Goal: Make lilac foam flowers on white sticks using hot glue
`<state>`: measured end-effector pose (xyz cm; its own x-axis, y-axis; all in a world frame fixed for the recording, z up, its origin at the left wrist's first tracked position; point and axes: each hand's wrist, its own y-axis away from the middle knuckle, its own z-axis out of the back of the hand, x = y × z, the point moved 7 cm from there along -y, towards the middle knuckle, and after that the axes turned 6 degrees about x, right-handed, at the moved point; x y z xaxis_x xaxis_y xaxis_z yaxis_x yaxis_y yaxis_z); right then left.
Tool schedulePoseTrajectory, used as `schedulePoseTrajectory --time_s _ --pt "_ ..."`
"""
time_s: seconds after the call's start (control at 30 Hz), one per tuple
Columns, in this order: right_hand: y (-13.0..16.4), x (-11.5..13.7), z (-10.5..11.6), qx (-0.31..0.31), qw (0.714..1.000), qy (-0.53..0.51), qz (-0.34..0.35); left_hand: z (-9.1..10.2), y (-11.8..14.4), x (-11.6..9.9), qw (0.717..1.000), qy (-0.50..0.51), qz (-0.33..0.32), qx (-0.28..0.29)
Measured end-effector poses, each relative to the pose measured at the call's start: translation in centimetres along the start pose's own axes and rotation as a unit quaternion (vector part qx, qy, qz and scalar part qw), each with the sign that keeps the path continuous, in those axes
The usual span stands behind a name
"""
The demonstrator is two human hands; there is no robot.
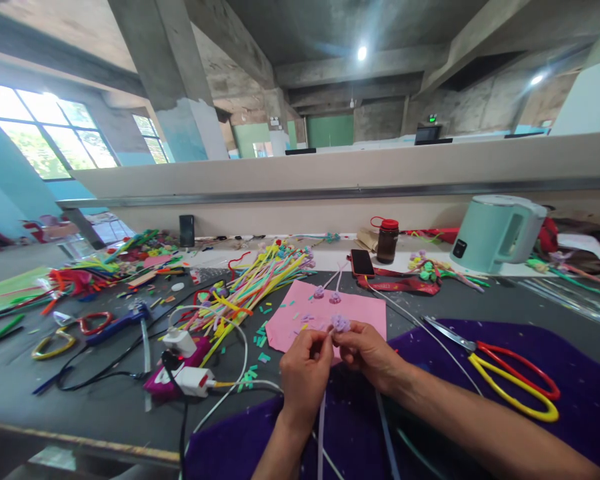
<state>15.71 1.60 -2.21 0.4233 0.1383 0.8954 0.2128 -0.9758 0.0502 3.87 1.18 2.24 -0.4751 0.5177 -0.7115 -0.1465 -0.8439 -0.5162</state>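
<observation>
- A small lilac flower [341,323] of fuzzy pipe cleaner was held just above the near edge of the pink sheet [330,313], pinched between both hands so that its head stayed up and in plain view.
- The left hand [305,373] was closed on the part just below the flower; its grip was clamped there by thumb and forefinger, seemingly to steady the stem.
- The right hand [367,353] was closed on the flower head from the other side, the fingertips pressed together on it.
- Pale stems [322,427] were left hanging from the flower toward the person, over the purple cloth [570,373], which seemed spread there as a working surface.
- Two finished-looking flowers [327,293] were laid on the far part of the pink sheet, apart from the hands.
- Red-and-yellow scissors [510,377] were laid right of the pink sheet, within easy reach.
- A heap of coloured pipe cleaners [250,280] was kept left of the pink sheet on the table [55,400].
</observation>
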Motion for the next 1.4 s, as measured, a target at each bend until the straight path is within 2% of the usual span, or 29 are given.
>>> schedulePoseTrajectory --time_s 0.13,0.3,0.43,0.53,0.67,0.8,0.9,1.03,1.2,1.3,1.4 --pt "0.5 0.1 -1.3 0.055 0.998 0.025 -0.022 0.2 -0.3 1.2 0.991 0.106 0.079 0.015" --pt "0.6 -0.2 -0.8 0.029 0.998 0.052 -0.032 0.1 -0.5 2.1 0.972 0.198 0.127 0.021" --pt "0.3 -0.6 -0.4 0.026 0.997 0.049 -0.046 -1.0 -0.1 3.4 0.917 0.335 0.214 0.039" --pt "0.2 -0.6 -0.3 0.032 0.997 0.059 -0.049 -1.6 0.1 3.7 0.886 0.391 0.244 0.056" --pt "-0.1 1.1 0.7 0.023 0.997 0.078 -0.011 -1.9 0.0 3.5 0.885 0.392 0.234 0.088" --pt "-0.7 4.5 3.4 -0.021 0.992 0.110 0.059 -2.8 0.0 3.1 0.888 0.363 0.225 0.172" --pt "-0.9 6.3 4.9 -0.023 0.989 0.125 0.071 -3.5 0.3 2.9 0.889 0.335 0.221 0.221" --pt "-0.4 7.4 4.2 0.061 0.971 0.218 0.074 -3.7 0.4 2.0 0.901 0.294 0.204 0.244" --pt "0.5 7.7 1.4 0.187 0.907 0.357 0.119 -3.6 0.3 0.9 0.916 0.255 0.178 0.251" --pt "0.7 7.6 0.7 0.219 0.881 0.393 0.147 -3.9 0.3 0.9 0.918 0.242 0.174 0.262" --pt "0.5 7.5 0.6 0.230 0.874 0.398 0.160 -4.0 0.5 1.3 0.917 0.241 0.173 0.267"
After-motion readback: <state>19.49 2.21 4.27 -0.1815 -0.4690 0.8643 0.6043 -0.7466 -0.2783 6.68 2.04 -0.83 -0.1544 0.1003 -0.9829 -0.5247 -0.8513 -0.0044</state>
